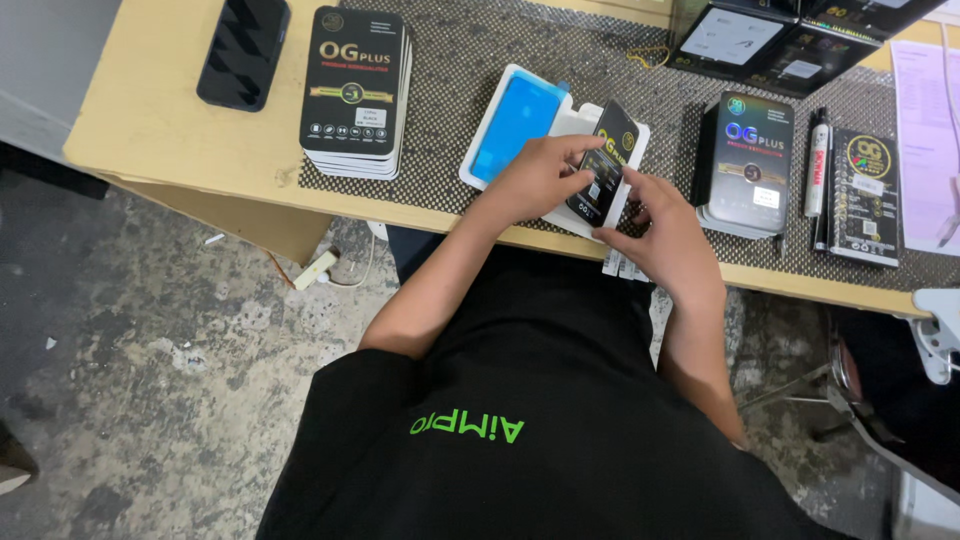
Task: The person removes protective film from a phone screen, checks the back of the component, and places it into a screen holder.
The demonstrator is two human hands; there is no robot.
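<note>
Both my hands meet over a slim black packet (607,158) with a white label, tilted over a white tray (483,128). My left hand (540,180) grips the packet's near left side, fingertips on the label. My right hand (665,235) pinches its lower right edge. The white tray lies on a woven grey mat (470,45) and shows a blue film sheet (515,122) in its left half. The packet's lower part is hidden behind my fingers.
A stack of black packets (355,90) stands at the left on the mat, another stack (750,160) at the right. A black phone (243,50) lies far left on the wooden table (160,120). A marker pen (817,165), a black card (865,195) and papers (925,140) sit at the right.
</note>
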